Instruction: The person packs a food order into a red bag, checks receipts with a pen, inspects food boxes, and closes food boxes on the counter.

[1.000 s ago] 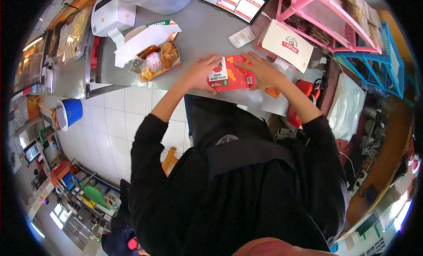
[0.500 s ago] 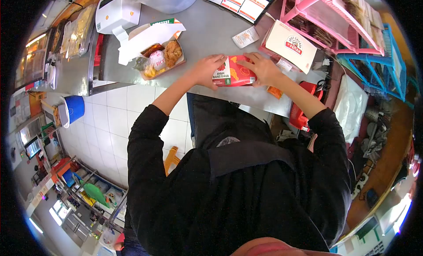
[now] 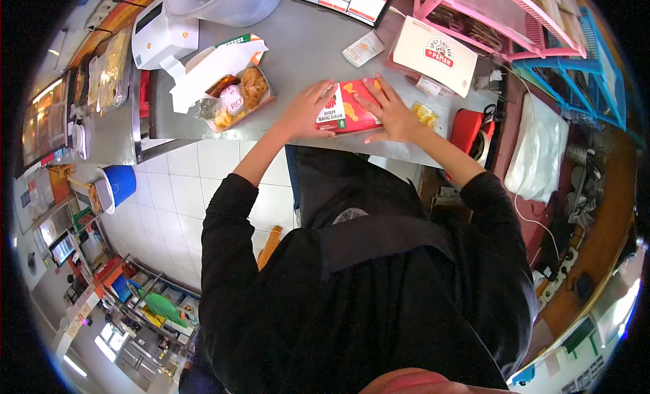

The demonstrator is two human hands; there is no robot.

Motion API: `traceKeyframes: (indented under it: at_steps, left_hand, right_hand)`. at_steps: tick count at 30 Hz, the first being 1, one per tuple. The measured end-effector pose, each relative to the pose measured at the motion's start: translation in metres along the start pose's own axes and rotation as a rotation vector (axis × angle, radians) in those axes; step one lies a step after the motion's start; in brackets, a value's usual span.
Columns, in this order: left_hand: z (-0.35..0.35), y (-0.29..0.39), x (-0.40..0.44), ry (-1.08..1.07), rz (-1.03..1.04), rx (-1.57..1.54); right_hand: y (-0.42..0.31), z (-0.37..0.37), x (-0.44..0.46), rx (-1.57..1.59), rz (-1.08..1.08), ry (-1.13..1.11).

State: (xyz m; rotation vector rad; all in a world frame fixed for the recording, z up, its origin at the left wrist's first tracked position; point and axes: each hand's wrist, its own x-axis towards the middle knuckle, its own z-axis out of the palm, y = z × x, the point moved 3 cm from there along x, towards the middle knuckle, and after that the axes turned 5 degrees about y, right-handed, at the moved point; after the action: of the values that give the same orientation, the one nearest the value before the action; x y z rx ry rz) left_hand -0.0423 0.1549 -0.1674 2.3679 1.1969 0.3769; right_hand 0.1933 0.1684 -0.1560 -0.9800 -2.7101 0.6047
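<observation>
At left on the steel bench (image 3: 298, 62), a white printer (image 3: 166, 38), then an open food box (image 3: 227, 57) with fried chicken (image 3: 254, 87) inside. Next, near the front edge, a red box (image 3: 350, 109), apparently closed. Around its left end, the left hand (image 3: 301, 114), half curled, with fingers toward the far edge and thumb at the near one, seemingly holding it; impossible to tell how firmly. Farther back, a small white packet (image 3: 363, 48). Over the right end, the right hand (image 3: 398, 117), wide open, spread on top without gripping. Just beside, a yellow packet (image 3: 424, 115); behind, a cream box (image 3: 433, 55). Judging by the pose, steadying or pressing the top flat. Called for next: light, even contact, without denting.
</observation>
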Motion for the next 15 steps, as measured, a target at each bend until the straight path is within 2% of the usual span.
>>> traceKeyframes:
  at_steps: [2, 5, 8, 11, 14, 15]
  left_hand:
    - [-0.005, 0.014, -0.003, 0.049, 0.050, 0.103]
    - [0.009, 0.013, -0.004, 0.075, 0.023, 0.163]
    - [0.015, 0.008, -0.006, 0.051, 0.038, 0.173]
    - [0.000, 0.017, -0.003, 0.042, 0.028, 0.065]
    - [-0.008, 0.018, 0.003, -0.014, 0.010, -0.009]
    - [-0.008, 0.016, 0.004, -0.036, 0.015, -0.021]
  right_hand:
    - [0.008, 0.017, 0.003, 0.124, -0.081, 0.211]
    - [0.013, 0.026, -0.003, 0.359, 0.009, 0.315]
    - [0.002, 0.026, -0.014, 0.487, 0.342, 0.599]
    - [0.004, 0.047, -0.042, 0.694, 0.861, 0.557]
    - [-0.001, 0.053, -0.049, 0.654, 0.881, 0.736]
    - [-0.005, 0.048, -0.048, 0.753, 0.927, 0.756]
